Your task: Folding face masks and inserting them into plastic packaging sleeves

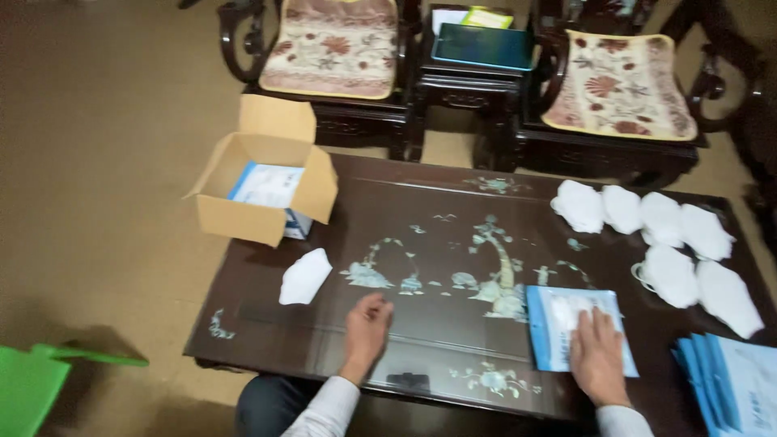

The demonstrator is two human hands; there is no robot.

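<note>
My right hand (597, 356) lies flat on a blue and white flat pouch (558, 317) with a white mask inside, at the near right of the dark inlaid table (437, 235). Its fingers are spread, pressing down on the pouch. My left hand (366, 330) rests on the bare tabletop near the front edge, fingers loosely curled, holding nothing. A single white folded mask (305, 277) lies to the left of that hand, apart from it.
An open cardboard box (263, 180) with a blue and white packet inside sits at the table's far left corner. Several white masks (664, 235) lie at the right. A stack of blue pouches (728, 380) is at the near right. Cushioned chairs (336, 48) stand behind; a green stool (32, 384) is at left.
</note>
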